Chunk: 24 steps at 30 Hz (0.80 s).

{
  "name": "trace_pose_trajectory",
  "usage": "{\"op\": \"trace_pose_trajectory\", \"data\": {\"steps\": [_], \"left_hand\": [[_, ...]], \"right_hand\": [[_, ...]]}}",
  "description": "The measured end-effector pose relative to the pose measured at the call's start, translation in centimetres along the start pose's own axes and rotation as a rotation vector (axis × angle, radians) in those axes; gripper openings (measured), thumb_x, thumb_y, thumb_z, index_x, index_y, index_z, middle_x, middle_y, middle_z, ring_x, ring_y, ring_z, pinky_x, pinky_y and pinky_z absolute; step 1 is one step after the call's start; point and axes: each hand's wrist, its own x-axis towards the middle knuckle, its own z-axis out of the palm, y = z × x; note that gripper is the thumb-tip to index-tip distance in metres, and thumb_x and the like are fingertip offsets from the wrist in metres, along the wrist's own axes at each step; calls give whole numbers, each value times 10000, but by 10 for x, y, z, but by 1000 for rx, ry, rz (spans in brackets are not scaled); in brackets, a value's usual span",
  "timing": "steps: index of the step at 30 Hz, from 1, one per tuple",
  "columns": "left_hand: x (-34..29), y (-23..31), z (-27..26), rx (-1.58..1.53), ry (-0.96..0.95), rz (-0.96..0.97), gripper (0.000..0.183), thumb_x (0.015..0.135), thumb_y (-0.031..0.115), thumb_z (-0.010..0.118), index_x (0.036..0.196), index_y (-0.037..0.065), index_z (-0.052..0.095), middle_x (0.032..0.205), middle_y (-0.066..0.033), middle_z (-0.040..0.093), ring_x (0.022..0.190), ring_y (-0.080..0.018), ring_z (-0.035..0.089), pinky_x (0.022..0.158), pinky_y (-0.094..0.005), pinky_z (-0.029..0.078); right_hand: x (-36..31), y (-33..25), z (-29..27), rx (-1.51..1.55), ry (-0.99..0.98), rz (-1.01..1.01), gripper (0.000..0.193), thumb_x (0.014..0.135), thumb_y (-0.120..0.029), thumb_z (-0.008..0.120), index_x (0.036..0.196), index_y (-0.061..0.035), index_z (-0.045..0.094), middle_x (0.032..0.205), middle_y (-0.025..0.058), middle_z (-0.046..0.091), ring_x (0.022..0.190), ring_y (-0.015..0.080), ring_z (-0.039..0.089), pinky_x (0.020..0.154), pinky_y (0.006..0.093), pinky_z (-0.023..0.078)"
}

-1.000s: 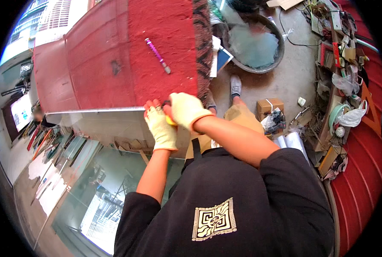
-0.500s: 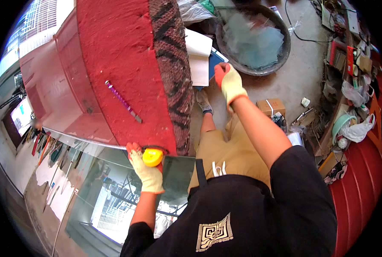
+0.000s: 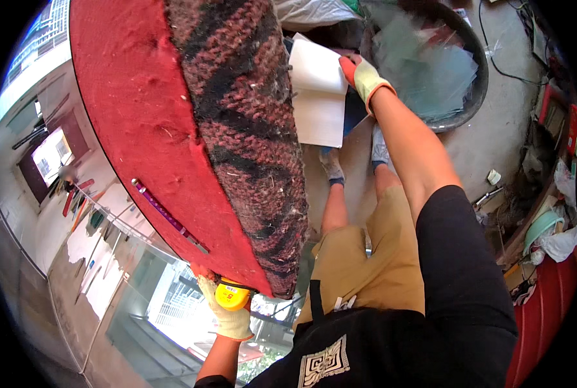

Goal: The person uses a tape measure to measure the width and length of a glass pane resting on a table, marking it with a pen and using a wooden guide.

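My left hand (image 3: pixel 227 310), in a pale glove with orange-red fingers, holds a yellow tape measure (image 3: pixel 232 295) at the near corner of a red cloth-covered table (image 3: pixel 133 116). A slim purple utility knife (image 3: pixel 165 210) lies on the red cloth just beyond that hand, its blade toward me. My right hand (image 3: pixel 367 79), gloved alike, is closed at the right edge of an open notebook (image 3: pixel 321 97) with white pages. A blue cover or folder (image 3: pixel 355 113) shows beneath the notebook. The fingertips of my right hand are partly hidden.
Patterned carpet (image 3: pixel 250 142) covers the table's right edge. A round black tub (image 3: pixel 473 97) full of broken glass pieces stands at the far right. Reflective glass (image 3: pixel 143 297) is below the table at the left. Clutter and plastic bags (image 3: pixel 560 242) line the right side.
The view has shifted, with the carpeted edge appearing larger. My right hand has reached the notebook from a spot just to its right. The tape measure stays in my left hand.
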Motion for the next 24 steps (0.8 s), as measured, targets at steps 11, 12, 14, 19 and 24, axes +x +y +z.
{"op": "trace_pose_trajectory", "data": {"steps": [11,12,14,19,24], "left_hand": [[-4,4,-15,893,-215,379,596,1166,291,458,1705,96,298,1686,-63,432,1545,-246,439,1286,-414,336],[-3,7,-16,952,-224,417,586,1167,278,452,1702,90,304,1688,-66,431,1545,-247,438,1287,-413,333],[-2,9,-12,1024,-224,513,574,1172,299,443,1696,100,321,1689,-63,434,1546,-247,440,1287,-416,333],[0,-2,-4,-204,-128,-56,557,1166,287,453,1682,101,357,1673,-82,446,1546,-263,437,1283,-426,336],[4,-19,-33,276,-168,189,793,935,31,680,1668,75,380,1714,-132,382,1574,-281,398,1306,-394,296]], "right_hand": [[-128,-35,-3,-663,-113,-756,371,1001,-263,653,1338,-114,695,1332,142,700,1443,349,532,1274,574,296],[-138,-24,3,-681,-124,-825,304,992,-249,640,1263,-134,715,1355,136,682,1484,367,498,1287,586,291],[-158,-6,10,-778,-134,-831,300,969,-228,655,1242,-118,714,1370,145,674,1487,355,496,1293,582,287],[-194,31,27,-768,-179,-736,349,953,-183,658,1292,-111,695,1381,155,654,1495,360,485,1289,575,300],[-237,53,17,-701,-147,-600,401,957,-183,658,1352,-116,669,1395,144,642,1469,351,500,1283,572,309]]}}
